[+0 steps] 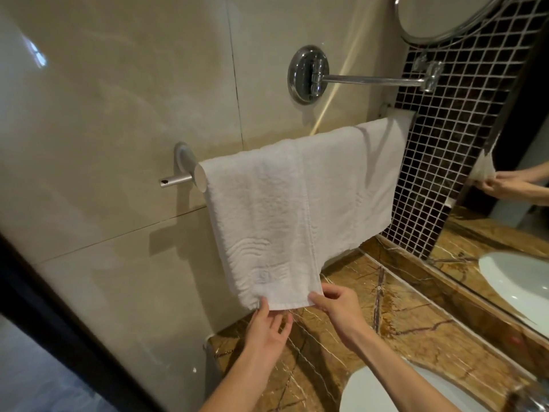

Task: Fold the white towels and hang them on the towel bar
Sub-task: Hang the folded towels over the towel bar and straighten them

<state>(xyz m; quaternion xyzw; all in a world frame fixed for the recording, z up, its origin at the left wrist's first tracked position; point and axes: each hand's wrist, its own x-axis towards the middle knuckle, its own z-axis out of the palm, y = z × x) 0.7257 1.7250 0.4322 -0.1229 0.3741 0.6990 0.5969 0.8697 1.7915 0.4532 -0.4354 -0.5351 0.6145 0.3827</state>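
A dark door frame [59, 307] cuts across the lower left, with beige wall tiles [118, 114] beside it. The towel bar [199, 176] juts from its round bracket on that wall, and 2 white towels hang folded over it, side by side. The left towel [261, 227] hangs lower and overlaps the edge of the right towel [356, 179].

The left hand [267, 325] reaches up to the left towel's bottom-left corner. Its fingers are fairly straight and touch the hem, but I cannot tell whether they actually pinch it. The right hand [341, 310] has its thumb and fingers closed on the bottom-right corner of the same towel.

Below lies the brown marble tabletop [416, 322] with a white basin [386, 391]. Above the towels is a chrome swing arm [371, 81] carrying a round mirror [439, 16], then dark mosaic tiles [451, 144] and the wall mirror [520, 144].
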